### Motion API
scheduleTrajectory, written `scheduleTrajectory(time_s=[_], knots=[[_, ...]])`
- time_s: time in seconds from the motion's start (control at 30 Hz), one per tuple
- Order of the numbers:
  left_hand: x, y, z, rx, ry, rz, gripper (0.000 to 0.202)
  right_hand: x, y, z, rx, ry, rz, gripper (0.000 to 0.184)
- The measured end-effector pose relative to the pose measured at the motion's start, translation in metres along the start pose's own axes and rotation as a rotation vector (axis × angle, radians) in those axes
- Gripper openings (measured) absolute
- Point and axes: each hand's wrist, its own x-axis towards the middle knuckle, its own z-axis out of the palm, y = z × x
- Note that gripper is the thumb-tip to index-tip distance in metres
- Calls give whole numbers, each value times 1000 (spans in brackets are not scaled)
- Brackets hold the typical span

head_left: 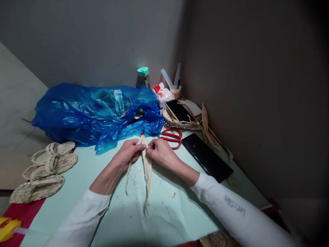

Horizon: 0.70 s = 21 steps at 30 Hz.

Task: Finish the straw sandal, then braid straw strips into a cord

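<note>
Strips of dried pale husk (147,168) hang down over the table between my hands, their upper end gathered near a small red tie (142,134). My left hand (131,151) pinches the strips between thumb and fingers. On the other side, my right hand (160,151) is closed with its fingertips at the edge of the same husk. Red-handled scissors (172,139) lie just beyond my right hand, their blades partly hidden. A large blue plastic bag (84,109) sits past my hands, its torn opening showing some contents I cannot make out.
Several woven straw slippers (51,164) lie at the left. At the right are a black tablet-like slab (207,157) and a basket (177,124) with a phone (180,110) on it. A green-lidded jar (143,72) stands by the wall. Yellow ribbon (9,229) lies at lower left.
</note>
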Motion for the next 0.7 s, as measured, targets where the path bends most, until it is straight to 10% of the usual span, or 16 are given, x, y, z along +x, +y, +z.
scheduleTrajectory(time_s=[0.7], knots=[[1,-2,5,107,60,46,11,-2,-2,3,-140,9,30,15]])
